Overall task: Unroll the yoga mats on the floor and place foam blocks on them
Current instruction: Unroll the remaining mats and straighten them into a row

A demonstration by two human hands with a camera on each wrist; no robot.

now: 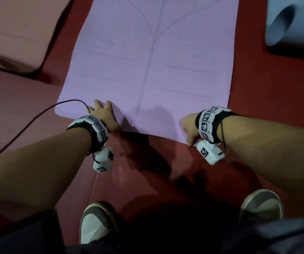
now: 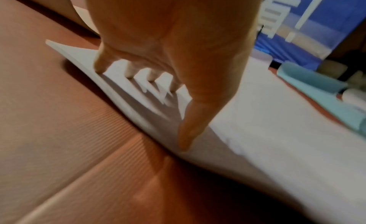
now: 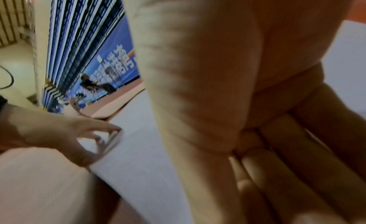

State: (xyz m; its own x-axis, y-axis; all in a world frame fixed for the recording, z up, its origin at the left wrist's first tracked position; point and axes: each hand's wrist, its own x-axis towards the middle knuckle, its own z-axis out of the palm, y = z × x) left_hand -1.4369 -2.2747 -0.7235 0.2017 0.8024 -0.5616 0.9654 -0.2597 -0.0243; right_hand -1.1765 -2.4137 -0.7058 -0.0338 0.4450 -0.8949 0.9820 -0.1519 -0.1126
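A purple yoga mat (image 1: 147, 70) lies unrolled flat on the red floor (image 1: 19, 107), with printed guide lines on it. My left hand (image 1: 103, 114) rests on its near left corner, and the spread fingertips (image 2: 129, 73) press down on the mat (image 2: 277, 133). My right hand (image 1: 188, 125) sits at the near right edge with its thumb pointing down over the border. In the right wrist view its fingers (image 3: 297, 149) are folded against the palm with no mat showing between them. No foam block is in sight.
A pink mat (image 1: 10, 43) with a curled end lies at the far left. A blue rolled mat (image 1: 285, 24) lies at the far right. A black cable (image 1: 37, 118) runs across the floor to my left wrist. My two shoes (image 1: 96, 222) stand just behind the mat's near edge.
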